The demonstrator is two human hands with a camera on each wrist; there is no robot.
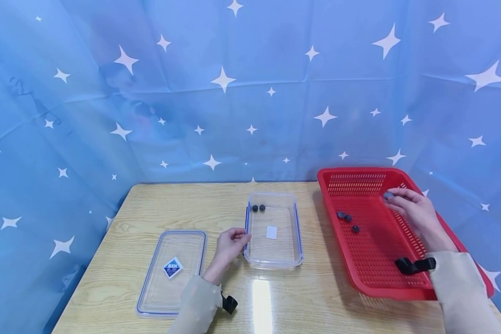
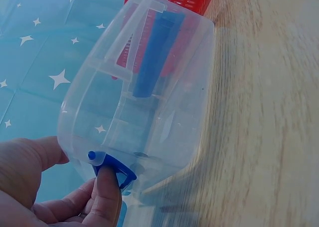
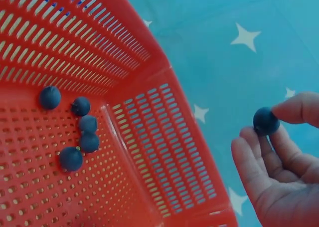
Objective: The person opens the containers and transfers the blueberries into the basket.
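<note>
In the head view, my right hand (image 1: pixel 413 208) is over the right part of the red plastic basket (image 1: pixel 401 290). Its thumb and fingertips pinch one blueberry (image 3: pixel 266 121), dark and round in the right wrist view. Several more blueberries (image 3: pixel 71 158) lie grouped on the basket floor. A clear lidless food container (image 1: pixel 274 264) stands mid-table, with two blueberries (image 1: pixel 262 208) near its far left corner and a white square on its floor. At the container's left wall, my left hand (image 1: pixel 231 243) grips the side by a blue clip (image 2: pixel 117 168), thumb near the rim.
A clear lid (image 1: pixel 171 297) with a blue-edged seal and a diamond label lies flat on the wooden table (image 1: pixel 108 260), left of the left hand. Behind the table hangs a blue star-patterned curtain (image 1: pixel 275 116). The basket's high walls border the table's right side.
</note>
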